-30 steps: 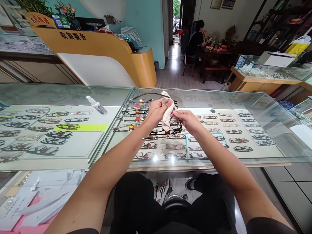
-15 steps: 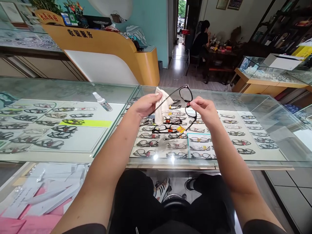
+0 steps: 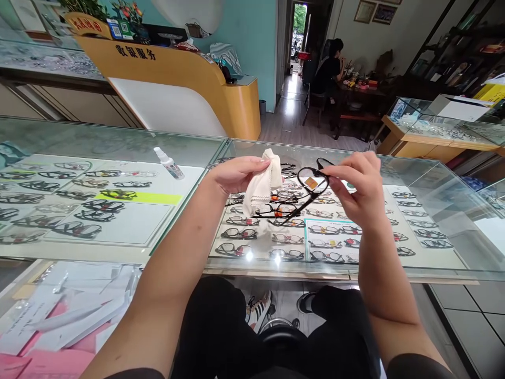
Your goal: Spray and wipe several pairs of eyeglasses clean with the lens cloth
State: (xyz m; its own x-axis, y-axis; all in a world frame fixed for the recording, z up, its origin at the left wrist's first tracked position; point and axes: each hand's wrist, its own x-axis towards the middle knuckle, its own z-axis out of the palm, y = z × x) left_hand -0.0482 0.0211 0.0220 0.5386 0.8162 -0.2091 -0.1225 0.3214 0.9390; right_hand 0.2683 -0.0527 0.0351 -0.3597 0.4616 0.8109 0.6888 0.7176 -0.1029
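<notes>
My left hand (image 3: pixel 242 171) pinches a white cloth (image 3: pixel 263 184) that hangs down from thumb and fingers above the glass counter. To its right, my right hand (image 3: pixel 357 184) is closed on a pair of black-framed glasses (image 3: pixel 314 195), gripped near the middle of the frame. One lens faces me and a temple arm slants down to the left; my fingers partly hide the other lens. The cloth and the glasses are apart. Below both hands, rows of eyeglasses (image 3: pixel 287 238) lie inside the display case.
A white spray bottle (image 3: pixel 169 163) is on the left glass counter (image 3: pixel 189 147). Papers and pink sheets (image 3: pixel 59 363) fill a surface at lower left. Beyond stand a yellow cashier desk (image 3: pixel 240 108) and a person (image 3: pixel 329 71) seated at a table. My legs are under the counter.
My right hand has moved right and turned the glasses, drawing their temple arm away from my left hand. The cloth stays in my left hand and now hangs more spread out.
</notes>
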